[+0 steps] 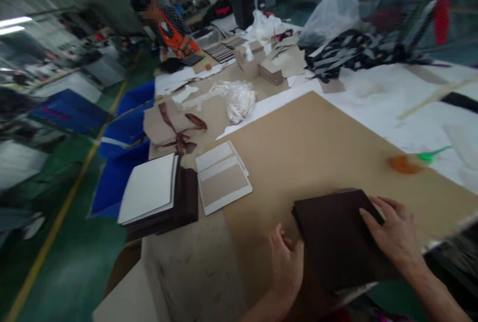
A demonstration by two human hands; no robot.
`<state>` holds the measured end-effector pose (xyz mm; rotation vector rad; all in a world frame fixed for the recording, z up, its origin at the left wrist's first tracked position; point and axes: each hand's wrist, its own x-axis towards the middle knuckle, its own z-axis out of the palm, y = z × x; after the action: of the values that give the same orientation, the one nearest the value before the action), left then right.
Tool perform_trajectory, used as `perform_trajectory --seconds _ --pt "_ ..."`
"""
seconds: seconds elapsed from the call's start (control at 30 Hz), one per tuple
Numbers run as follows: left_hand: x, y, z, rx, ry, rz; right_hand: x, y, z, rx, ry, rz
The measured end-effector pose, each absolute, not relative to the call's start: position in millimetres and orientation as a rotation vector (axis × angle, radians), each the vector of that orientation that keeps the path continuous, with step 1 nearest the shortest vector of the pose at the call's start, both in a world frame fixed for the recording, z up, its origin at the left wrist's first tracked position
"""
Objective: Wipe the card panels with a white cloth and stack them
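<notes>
A stack of dark brown square boards (336,237) lies at the near edge of a large tan cardboard sheet (317,148). My left hand (287,267) grips the stack's near left edge, thumb up against its side. My right hand (398,235) lies flat on the stack's right part, fingers stretched out on top. To the left lie two white-framed tan boards (224,177) and a pile of dark boards topped by a white board (153,192).
Tan pieces with dark red ribbons (175,125) and a clear bag (239,98) lie farther back. An orange blob and a green tool (433,154) sit at the right. Small cardboard boxes (261,63) stand at the far end, where another person (168,26) works. Blue bins (127,133) stand left of the table.
</notes>
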<state>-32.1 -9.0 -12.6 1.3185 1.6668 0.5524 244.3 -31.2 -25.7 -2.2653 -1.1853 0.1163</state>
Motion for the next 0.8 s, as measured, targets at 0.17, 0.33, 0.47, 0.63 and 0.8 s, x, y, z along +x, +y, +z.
perform_trajectory --seconds 0.17,0.33,0.47,0.63,0.8 --pt "-138 56 -39 1.65 2.013 0.745 134 34 -25 -1.79 -1.26 0.849" --pt "-231 125 -58 1.761 2.16 0.55 14 131 -36 -1.667 -1.252 1.202" --pt "-249 139 -73 1.733 2.136 0.54 -22 183 -52 -1.759 -1.192 1.167" --pt "-255 141 -79 1.678 2.135 0.608 -34 200 -59 -1.743 -1.005 1.292" --pt "-262 143 -64 1.585 2.145 0.727 -44 187 -39 -1.449 -0.859 1.482"
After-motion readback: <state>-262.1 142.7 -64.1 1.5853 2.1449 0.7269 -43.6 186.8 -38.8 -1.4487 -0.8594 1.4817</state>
